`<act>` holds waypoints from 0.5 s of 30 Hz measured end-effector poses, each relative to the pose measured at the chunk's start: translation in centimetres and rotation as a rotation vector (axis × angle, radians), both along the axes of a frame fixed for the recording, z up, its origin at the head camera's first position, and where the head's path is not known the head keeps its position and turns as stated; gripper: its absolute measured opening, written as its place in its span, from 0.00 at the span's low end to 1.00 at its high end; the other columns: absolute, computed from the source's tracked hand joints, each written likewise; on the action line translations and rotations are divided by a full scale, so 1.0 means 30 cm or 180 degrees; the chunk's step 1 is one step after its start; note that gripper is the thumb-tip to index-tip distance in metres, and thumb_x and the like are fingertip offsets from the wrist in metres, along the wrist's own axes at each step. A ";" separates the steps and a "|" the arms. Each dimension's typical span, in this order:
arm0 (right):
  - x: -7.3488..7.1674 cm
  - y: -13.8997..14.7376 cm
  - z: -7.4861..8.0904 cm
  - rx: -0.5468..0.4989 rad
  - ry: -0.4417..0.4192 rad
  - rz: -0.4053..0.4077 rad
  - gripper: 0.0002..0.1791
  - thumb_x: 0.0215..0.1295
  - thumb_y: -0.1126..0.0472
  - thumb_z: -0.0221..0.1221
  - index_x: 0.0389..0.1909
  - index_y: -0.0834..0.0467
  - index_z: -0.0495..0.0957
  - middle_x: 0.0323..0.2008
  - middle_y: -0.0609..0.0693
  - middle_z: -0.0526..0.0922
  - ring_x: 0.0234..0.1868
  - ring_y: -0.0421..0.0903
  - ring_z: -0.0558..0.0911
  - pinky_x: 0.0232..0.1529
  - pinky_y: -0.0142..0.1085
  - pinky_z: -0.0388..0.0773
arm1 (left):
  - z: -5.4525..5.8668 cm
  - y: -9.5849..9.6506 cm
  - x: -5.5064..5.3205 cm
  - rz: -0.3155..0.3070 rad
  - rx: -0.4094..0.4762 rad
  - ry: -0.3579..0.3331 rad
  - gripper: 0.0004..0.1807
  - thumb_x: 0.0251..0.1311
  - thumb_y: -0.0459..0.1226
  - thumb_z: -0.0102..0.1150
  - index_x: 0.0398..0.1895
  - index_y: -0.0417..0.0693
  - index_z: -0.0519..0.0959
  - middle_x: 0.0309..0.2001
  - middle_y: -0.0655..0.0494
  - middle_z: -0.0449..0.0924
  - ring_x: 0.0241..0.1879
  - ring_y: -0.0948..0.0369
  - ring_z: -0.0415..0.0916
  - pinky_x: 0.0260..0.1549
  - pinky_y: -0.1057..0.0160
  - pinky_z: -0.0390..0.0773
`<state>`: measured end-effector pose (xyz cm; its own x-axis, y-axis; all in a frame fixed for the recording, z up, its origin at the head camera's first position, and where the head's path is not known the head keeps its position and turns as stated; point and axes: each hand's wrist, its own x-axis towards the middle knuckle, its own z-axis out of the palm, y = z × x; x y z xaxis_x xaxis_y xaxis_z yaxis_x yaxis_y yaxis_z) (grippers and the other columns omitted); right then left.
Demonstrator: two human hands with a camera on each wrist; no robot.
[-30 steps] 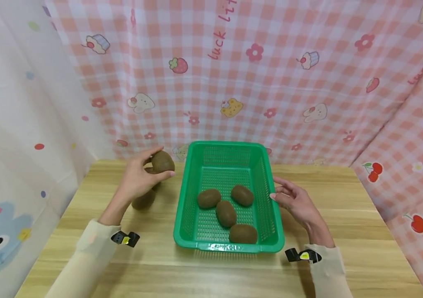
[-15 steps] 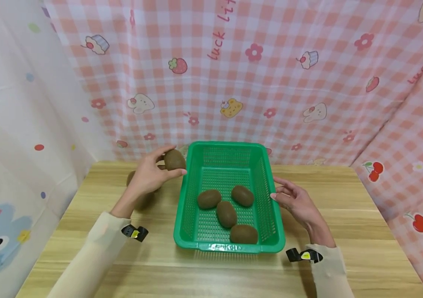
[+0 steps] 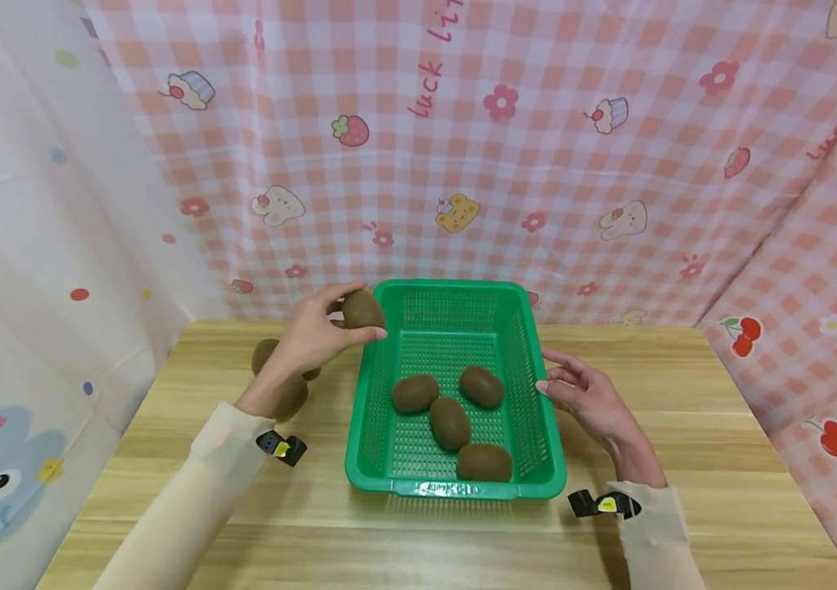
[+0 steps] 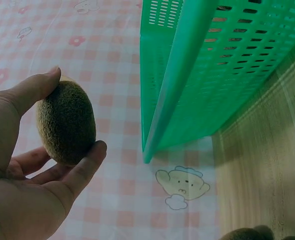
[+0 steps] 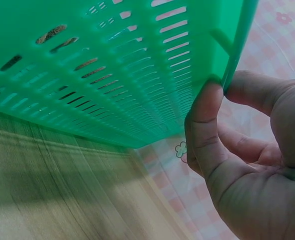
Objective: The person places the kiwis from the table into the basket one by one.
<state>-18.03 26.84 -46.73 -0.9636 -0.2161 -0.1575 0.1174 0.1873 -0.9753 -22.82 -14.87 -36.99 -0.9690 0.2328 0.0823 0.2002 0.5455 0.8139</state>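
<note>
A brown fuzzy kiwi (image 3: 362, 310) is held between the thumb and fingers of my left hand (image 3: 318, 332), at the upper left rim of the green basket (image 3: 455, 489). In the left wrist view the kiwi (image 4: 67, 122) sits upright in the grip, level with the basket's rim and outside its wall. My right hand (image 3: 589, 403) pinches the basket's right rim; the right wrist view shows thumb and forefinger on either side of that rim (image 5: 237, 55). Several kiwis (image 3: 450, 424) lie on the basket's slotted floor.
Left of the basket, more kiwis (image 3: 291, 399) rest on the wooden table (image 3: 278, 524), partly hidden by my left wrist. A pink checked cloth (image 3: 455, 164) hangs along the table's back edge, with a white printed cloth (image 3: 34, 205) on the left.
My left hand has carried the kiwi rightward and slightly up, from beside the table kiwis to the basket's left rim. The right hand keeps its pinch on the rim.
</note>
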 end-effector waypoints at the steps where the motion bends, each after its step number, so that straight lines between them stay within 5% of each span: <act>1: 0.001 0.000 0.001 -0.0009 -0.0008 0.0001 0.38 0.72 0.53 0.64 0.78 0.52 0.61 0.50 0.54 0.80 0.46 0.41 0.84 0.51 0.34 0.84 | 0.000 0.002 -0.003 -0.0013 0.0001 -0.0004 0.45 0.53 0.54 0.77 0.75 0.58 0.69 0.72 0.49 0.70 0.63 0.45 0.77 0.50 0.49 0.85; 15: 0.001 0.007 -0.001 -0.0054 -0.0006 0.0019 0.39 0.72 0.53 0.64 0.79 0.52 0.60 0.49 0.51 0.81 0.46 0.40 0.84 0.51 0.34 0.83 | 0.015 0.047 -0.041 -0.0166 -0.0045 0.0005 0.43 0.54 0.54 0.77 0.74 0.59 0.71 0.64 0.51 0.78 0.59 0.51 0.79 0.47 0.53 0.84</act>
